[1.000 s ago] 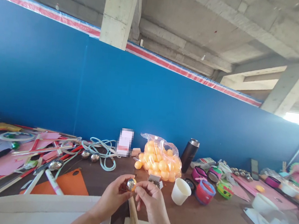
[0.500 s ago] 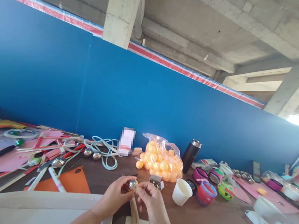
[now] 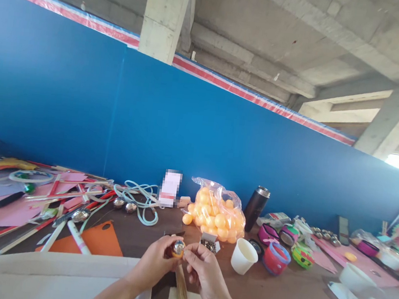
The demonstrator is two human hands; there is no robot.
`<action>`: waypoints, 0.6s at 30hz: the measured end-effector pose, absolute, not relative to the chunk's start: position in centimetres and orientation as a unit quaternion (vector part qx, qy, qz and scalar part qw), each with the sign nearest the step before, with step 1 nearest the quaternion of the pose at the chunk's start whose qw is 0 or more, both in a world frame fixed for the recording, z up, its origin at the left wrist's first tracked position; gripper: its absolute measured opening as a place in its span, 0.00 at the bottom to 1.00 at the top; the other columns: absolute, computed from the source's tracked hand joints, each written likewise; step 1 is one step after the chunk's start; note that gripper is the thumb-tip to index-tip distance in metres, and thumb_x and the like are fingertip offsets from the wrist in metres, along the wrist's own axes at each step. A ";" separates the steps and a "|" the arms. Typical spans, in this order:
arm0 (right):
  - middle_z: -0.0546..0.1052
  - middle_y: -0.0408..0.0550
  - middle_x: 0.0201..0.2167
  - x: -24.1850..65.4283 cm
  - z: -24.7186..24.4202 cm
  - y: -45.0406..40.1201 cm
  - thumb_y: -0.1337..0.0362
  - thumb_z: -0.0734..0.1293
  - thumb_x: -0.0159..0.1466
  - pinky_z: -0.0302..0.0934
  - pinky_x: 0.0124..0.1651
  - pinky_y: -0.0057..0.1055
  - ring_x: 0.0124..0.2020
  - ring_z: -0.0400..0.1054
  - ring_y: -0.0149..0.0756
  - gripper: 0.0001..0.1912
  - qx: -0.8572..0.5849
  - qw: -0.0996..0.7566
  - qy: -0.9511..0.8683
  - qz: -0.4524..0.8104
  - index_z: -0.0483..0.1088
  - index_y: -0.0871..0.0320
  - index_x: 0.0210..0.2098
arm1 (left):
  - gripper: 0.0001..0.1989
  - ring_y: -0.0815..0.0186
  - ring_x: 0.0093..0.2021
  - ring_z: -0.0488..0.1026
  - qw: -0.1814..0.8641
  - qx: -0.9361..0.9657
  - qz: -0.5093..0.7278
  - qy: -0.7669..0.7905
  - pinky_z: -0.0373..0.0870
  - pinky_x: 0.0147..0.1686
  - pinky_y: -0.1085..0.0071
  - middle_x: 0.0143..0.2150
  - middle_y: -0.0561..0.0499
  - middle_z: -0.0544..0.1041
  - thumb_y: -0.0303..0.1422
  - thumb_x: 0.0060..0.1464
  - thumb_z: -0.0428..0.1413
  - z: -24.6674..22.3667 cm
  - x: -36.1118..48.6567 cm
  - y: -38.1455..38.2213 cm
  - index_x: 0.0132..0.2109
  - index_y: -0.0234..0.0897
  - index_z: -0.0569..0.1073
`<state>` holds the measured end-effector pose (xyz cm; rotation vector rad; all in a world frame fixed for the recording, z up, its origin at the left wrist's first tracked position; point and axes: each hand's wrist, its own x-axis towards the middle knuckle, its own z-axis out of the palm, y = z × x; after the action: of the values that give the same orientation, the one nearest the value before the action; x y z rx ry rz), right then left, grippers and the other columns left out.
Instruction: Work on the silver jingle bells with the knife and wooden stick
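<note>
My left hand [image 3: 157,258] is closed around a shiny silver ball [image 3: 178,247], with the fingers curled behind it and the thumb in front. Orange shows along the ball's lower right edge; I cannot tell whether it is a separate piece. At the ball's right side, my right hand [image 3: 203,269] is pinched, thumb against forefinger, and whatever lies between the fingertips is too small to make out. A wooden stick [image 3: 182,295] lies below both hands, its far end hidden by them. Just behind the right hand sits a small open box [image 3: 210,243] of tiny dark metal pieces.
A bag of orange balls [image 3: 217,218] stands behind my hands. To the right are a white paper cup [image 3: 244,257], a black flask [image 3: 257,205] and colourful wristbands [image 3: 276,258]. Leftward lie an orange sheet [image 3: 104,239], pale tubing [image 3: 148,216], sticks, papers and a white tray [image 3: 66,261].
The view has shifted very slightly. The silver ball has turned a little in my left hand and more orange shows at its lower edge. Both hands stay together.
</note>
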<state>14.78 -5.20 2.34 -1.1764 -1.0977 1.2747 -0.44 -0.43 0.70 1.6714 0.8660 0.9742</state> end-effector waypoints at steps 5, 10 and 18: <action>0.65 0.34 0.13 14.9 2.3 -5.2 0.50 0.72 0.49 0.47 0.16 0.19 0.12 0.52 0.20 0.19 -0.493 0.517 -0.452 0.535 0.67 0.59 0.27 | 0.20 0.65 0.36 0.72 0.439 0.710 0.403 0.376 0.69 0.34 0.73 0.38 0.51 0.75 0.29 0.40 0.53 1.2 -0.4 -0.8 0.45 0.40 0.73; 0.63 0.33 0.13 15.0 2.4 -5.3 0.49 0.71 0.49 0.45 0.16 0.19 0.12 0.51 0.19 0.19 -0.485 0.517 -0.450 0.543 0.66 0.59 0.26 | 0.19 0.64 0.37 0.72 0.419 0.717 0.410 0.376 0.67 0.39 0.71 0.37 0.52 0.76 0.29 0.40 0.54 1.6 -0.4 -1.0 0.43 0.41 0.74; 0.63 0.33 0.13 15.2 2.3 -5.3 0.51 0.71 0.50 0.41 0.16 0.20 0.12 0.50 0.19 0.18 -0.475 0.513 -0.451 0.555 0.65 0.59 0.25 | 0.21 0.64 0.38 0.71 0.410 0.722 0.393 0.394 0.66 0.40 0.72 0.37 0.52 0.76 0.28 0.39 0.53 1.8 -0.4 -1.1 0.44 0.39 0.73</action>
<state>15.17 -5.26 2.25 -1.1416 -1.0841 1.3347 -0.38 -1.14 1.82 1.8186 0.9926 0.9889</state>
